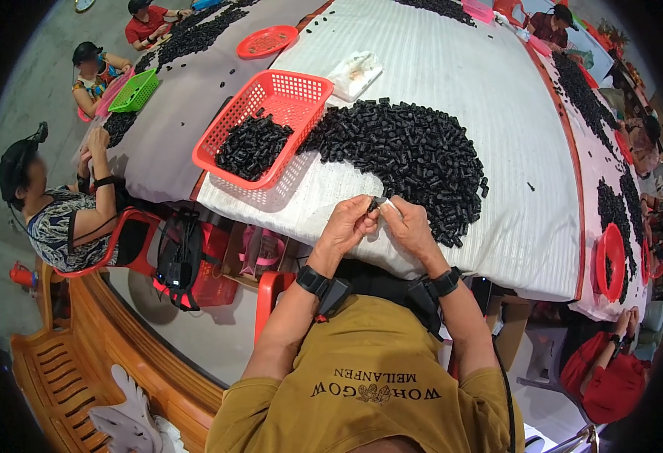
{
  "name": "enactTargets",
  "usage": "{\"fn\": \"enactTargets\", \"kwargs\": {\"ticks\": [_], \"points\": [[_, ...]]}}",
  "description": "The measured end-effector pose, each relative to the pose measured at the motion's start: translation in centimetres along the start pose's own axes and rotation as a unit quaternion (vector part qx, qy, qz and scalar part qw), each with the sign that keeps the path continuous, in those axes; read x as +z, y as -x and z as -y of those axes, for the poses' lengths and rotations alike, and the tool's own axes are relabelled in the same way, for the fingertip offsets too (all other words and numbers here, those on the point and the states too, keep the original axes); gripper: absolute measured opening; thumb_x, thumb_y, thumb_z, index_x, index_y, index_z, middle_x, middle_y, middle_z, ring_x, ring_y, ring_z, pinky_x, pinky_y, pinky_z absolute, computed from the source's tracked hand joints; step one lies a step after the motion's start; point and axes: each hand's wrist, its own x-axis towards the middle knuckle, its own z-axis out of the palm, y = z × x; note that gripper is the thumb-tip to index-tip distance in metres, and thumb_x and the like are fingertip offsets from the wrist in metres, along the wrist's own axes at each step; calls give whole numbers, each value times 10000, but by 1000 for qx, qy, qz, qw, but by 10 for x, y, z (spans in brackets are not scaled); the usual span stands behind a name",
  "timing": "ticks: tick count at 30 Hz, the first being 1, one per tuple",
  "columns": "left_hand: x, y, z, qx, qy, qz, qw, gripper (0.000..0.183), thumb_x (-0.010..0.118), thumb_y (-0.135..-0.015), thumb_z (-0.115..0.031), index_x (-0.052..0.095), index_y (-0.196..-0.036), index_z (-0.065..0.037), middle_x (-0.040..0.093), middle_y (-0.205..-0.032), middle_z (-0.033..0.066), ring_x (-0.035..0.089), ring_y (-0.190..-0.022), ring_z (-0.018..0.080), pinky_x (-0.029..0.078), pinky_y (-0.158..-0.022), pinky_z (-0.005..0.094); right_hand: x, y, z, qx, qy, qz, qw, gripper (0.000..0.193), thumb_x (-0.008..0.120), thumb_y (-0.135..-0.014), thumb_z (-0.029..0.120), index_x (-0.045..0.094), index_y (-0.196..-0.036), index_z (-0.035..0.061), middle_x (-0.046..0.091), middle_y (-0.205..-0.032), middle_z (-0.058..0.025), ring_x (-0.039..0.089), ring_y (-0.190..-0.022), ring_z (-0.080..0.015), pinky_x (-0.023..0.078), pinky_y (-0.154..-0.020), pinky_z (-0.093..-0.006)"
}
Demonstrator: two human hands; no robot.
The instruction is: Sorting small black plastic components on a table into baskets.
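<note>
Close together at the table's near edge, both hands work at one small black piece (376, 203). My left hand (349, 226) is closed, pinching the piece between thumb and fingertips. My right hand (411, 228) is closed too, its thumb and fingers meeting the piece from the other side. Something pale shows at the right fingertips, too small to make out. Just beyond the hands spreads a large pile of short black cylindrical parts (414, 147). To the left of the pile, a red perforated plastic basket (301, 113) holds more of these parts.
A crumpled white plastic bag (357, 73) lies behind the basket on the white-covered table (512, 151). Farther back is a red round tray (267, 41). People sit at neighbouring tables with black parts, a green basket (133, 92) and a red basin (610, 262). A wooden bench (82, 362) stands lower left.
</note>
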Motion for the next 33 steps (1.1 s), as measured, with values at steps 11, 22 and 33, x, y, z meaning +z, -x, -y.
{"fn": "enactTargets", "kwargs": {"ticks": [11,22,33], "points": [[0,-2,-1,-6,-8,-5,1000,203,533,-895,-193,566,-843,0,559,-693,45,483,-560,106,405,-509,216,-1,0,-2,-7,22,24,999,312,538,-851,275,521,-695,5,511,-558,-182,538,-494,-306,403,-467,-348],[4,0,-1,-7,-17,-28,999,195,533,-892,-179,557,-821,1,553,-679,45,478,-541,100,405,-500,210,-2,-1,3,10,-4,12,1000,308,539,-850,277,547,-720,-2,535,-584,-184,551,-499,-269,414,-482,-333],[4,-3,1,-6,-52,-57,997,192,543,-884,-183,549,-805,-8,547,-675,40,464,-532,95,397,-492,204,-2,0,-2,-8,30,35,999,310,535,-853,277,550,-710,2,544,-591,-194,566,-519,-295,420,-486,-344]]}}
